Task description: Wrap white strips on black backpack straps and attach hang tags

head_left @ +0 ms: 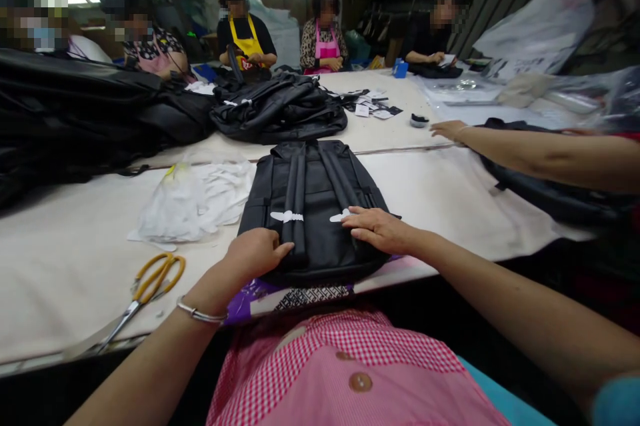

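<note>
A black backpack (323,243) lies on the table in front of me, its two padded shoulder straps facing up. A white tie (287,217) is wrapped round the left strap, and another white tie (340,216) is on the right one, partly covered by my fingers. My left hand (256,251) holds the lower left side of the backpack, thumb on top and the other fingers curled and partly hidden. Flat on the right strap and panel, my right hand (379,229) has its fingers stretched out and is open.
Yellow-handled scissors (157,279) and a clear bag of white strips (197,199) lie left. Black bags pile up at far left (90,113) and beyond the backpack (280,106). A co-worker's arm (530,153) reaches in from the right over another black bag (550,196). Several people work opposite.
</note>
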Action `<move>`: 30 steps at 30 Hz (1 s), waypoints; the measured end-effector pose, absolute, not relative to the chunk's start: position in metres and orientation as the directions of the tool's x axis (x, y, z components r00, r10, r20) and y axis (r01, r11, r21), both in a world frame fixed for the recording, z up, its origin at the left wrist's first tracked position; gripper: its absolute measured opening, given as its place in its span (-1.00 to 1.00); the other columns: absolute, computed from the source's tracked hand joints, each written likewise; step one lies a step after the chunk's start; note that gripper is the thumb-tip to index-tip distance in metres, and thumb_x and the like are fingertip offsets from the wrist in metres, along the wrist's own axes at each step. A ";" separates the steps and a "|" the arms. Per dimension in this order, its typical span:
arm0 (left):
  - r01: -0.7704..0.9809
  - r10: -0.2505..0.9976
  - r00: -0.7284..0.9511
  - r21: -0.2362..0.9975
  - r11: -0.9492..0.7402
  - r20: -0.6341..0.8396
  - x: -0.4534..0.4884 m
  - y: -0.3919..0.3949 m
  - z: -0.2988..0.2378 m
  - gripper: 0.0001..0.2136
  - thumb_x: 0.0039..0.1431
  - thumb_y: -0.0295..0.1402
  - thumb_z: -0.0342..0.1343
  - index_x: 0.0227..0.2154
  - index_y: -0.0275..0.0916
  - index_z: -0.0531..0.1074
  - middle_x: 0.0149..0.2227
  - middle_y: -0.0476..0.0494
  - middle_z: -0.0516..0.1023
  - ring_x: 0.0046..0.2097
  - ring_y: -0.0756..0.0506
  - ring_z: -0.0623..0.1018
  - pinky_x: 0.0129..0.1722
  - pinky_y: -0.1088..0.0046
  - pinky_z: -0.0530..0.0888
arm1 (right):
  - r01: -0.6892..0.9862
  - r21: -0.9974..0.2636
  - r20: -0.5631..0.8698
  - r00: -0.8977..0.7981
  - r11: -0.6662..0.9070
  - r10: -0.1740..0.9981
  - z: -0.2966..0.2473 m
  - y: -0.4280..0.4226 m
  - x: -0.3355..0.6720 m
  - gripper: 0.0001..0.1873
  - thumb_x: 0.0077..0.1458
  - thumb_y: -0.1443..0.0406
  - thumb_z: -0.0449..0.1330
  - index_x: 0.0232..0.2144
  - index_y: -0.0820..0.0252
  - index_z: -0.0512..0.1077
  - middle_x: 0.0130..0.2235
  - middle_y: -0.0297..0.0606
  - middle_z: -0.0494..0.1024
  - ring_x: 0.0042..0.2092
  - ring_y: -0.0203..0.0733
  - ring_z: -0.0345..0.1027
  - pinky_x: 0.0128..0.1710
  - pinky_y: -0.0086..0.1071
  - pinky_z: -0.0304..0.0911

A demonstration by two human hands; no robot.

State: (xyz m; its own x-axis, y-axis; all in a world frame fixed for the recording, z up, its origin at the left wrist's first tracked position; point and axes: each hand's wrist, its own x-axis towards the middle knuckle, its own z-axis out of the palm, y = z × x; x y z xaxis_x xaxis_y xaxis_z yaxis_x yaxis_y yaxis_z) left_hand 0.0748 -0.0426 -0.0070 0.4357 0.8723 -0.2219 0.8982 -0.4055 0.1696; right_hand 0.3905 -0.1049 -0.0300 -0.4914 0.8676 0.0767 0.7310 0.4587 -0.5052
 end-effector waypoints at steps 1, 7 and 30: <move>0.895 0.874 0.444 0.133 -0.425 -0.199 0.074 -0.039 -0.002 -0.60 0.03 0.09 0.07 -0.55 -0.16 0.49 -0.51 -0.17 0.52 -0.41 -0.18 0.51 -0.38 0.35 0.35 | 0.724 -0.512 0.090 -0.490 0.463 0.867 -0.024 -0.102 0.391 -0.57 0.30 0.15 -0.04 0.10 0.12 0.40 0.16 -0.25 0.42 0.28 -0.09 0.12 0.26 -0.12 0.03; 0.717 0.738 0.670 0.184 -0.672 0.081 0.096 -0.014 0.023 -0.50 0.12 0.10 0.01 -0.14 -0.21 0.53 -0.12 -0.26 0.52 -0.08 -0.22 0.51 -0.02 0.27 0.39 | 0.760 -0.416 0.182 -0.469 0.500 0.864 0.016 -0.080 0.374 -0.50 0.32 0.08 -0.11 0.10 0.19 0.40 0.21 -0.16 0.35 0.27 -0.11 0.13 0.28 -0.11 -0.03; 0.681 0.633 0.732 0.266 -0.682 -0.252 0.103 -0.004 0.003 -0.26 0.23 0.17 -0.35 0.29 -0.25 0.11 0.35 -0.35 0.03 0.36 -0.33 0.01 0.25 -0.03 0.06 | 0.896 -0.330 -0.159 -0.363 0.297 0.918 0.005 -0.090 0.343 -0.19 0.21 -0.17 -0.16 0.31 0.19 0.07 0.37 -0.01 -0.05 0.38 0.17 -0.26 0.27 0.14 -0.26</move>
